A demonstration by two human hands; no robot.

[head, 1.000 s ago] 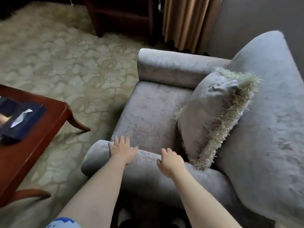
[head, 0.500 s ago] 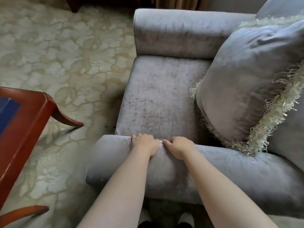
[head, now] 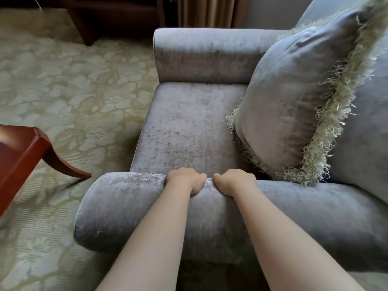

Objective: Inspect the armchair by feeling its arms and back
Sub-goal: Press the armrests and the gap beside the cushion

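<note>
- Armchair (head: 189, 127): grey velvet; its near arm (head: 130, 206) lies under both hands.
- Left hand (head: 184, 179): fingers curled over the near arm's top, gripping it.
- Right hand (head: 234, 180): just beside the left, gripping the same arm.
- Fringed cushion (head: 294, 97): on the armchair's seat, leaning against its back.

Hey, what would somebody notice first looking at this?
Two bare hands, left hand and right hand, side by side, curled over the near arm of a grey velvet armchair. Next, the fringed cushion leaning against the chair's back on the right, and a red-brown wooden table at the left edge.
</note>
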